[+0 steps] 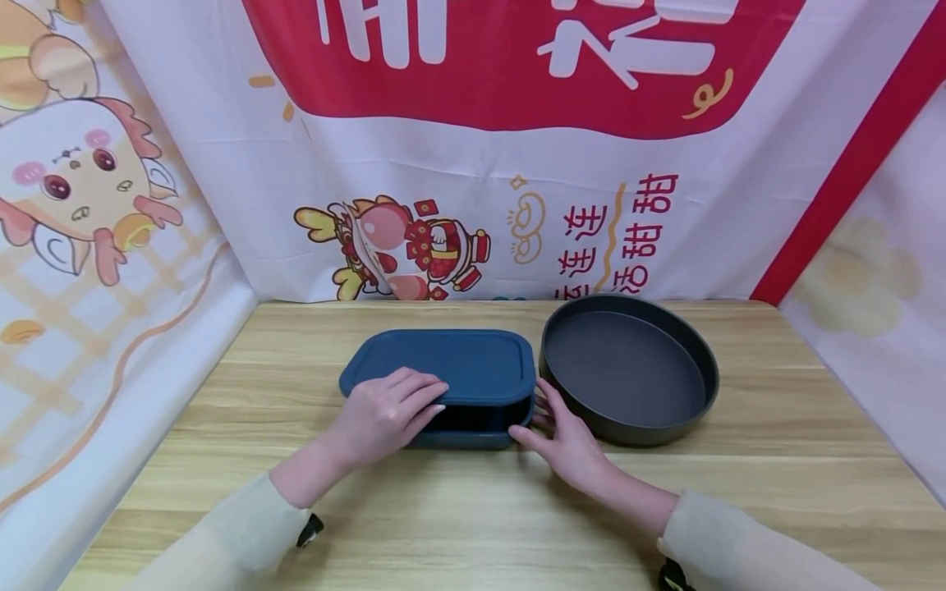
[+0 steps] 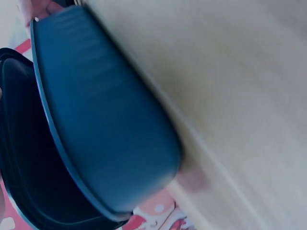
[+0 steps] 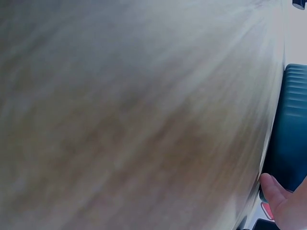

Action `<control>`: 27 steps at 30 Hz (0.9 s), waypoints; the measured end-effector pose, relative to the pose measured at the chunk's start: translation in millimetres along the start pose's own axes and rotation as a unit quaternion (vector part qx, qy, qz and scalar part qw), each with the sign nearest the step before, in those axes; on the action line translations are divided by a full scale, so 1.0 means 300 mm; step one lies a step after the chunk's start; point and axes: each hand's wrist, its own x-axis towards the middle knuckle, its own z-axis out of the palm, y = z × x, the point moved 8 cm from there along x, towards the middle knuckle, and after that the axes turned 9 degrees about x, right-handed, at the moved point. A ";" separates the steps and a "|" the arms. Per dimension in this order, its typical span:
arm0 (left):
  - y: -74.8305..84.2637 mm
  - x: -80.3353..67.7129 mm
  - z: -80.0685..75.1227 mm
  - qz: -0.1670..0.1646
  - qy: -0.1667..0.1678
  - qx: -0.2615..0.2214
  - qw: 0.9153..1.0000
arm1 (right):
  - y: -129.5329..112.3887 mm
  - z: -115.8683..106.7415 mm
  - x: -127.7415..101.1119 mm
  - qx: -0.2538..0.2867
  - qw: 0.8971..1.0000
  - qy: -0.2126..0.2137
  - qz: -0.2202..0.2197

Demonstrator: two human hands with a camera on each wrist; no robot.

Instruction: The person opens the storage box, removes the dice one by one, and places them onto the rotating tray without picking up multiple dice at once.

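A dark blue rectangular food container [image 1: 473, 440] stands on the table, its ribbed wall [image 2: 105, 110] close up in the left wrist view. Over it lies a matching blue lid [image 1: 466, 361], tilted, its front edge raised so a dark gap shows. My left hand [image 1: 386, 412] grips the lid at that front edge, thumb below and fingers on top. At the container's front right corner, my right hand [image 1: 567, 443] holds the wall, thumb in front and fingers round the right side, partly hidden. The right wrist view catches this thumb [image 3: 272, 191] against the container [image 3: 292, 129].
A round dark grey baking pan [image 1: 628, 361] stands just right of the container, close to my right fingers. The wood-grain table [image 1: 473, 517] ends at a printed cloth backdrop [image 1: 458, 164], with more printed cloth [image 1: 148, 328] along the left side.
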 end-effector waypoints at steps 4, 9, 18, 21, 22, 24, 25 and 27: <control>-0.022 0.003 -0.019 0.010 0.006 0.023 1.000 | 0.003 0.001 0.003 -0.007 1.000 0.001 -0.007; -0.049 0.001 -0.025 0.007 -0.001 0.029 1.000 | 0.006 0.001 0.006 -0.011 1.000 0.002 -0.009; -0.076 -0.006 -0.045 0.004 -0.001 0.051 0.999 | 0.009 0.002 0.007 -0.016 1.000 0.002 0.005; -0.089 -0.010 -0.060 -0.005 0.000 0.062 0.998 | 0.009 0.001 0.006 -0.020 1.000 0.003 0.010; -0.095 -0.011 -0.066 -0.009 0.002 0.063 0.998 | 0.009 0.000 0.006 -0.022 1.000 0.004 0.012; -0.110 -0.015 -0.080 -0.021 0.010 0.066 0.998 | 0.008 -0.003 0.006 -0.027 1.000 0.008 0.012; -0.119 -0.018 -0.088 -0.027 0.017 0.064 0.997 | 0.004 -0.004 0.006 -0.029 0.999 0.010 0.009; -0.139 -0.024 -0.104 -0.043 0.032 0.064 0.997 | 0.001 -0.005 0.007 -0.033 0.999 0.012 0.004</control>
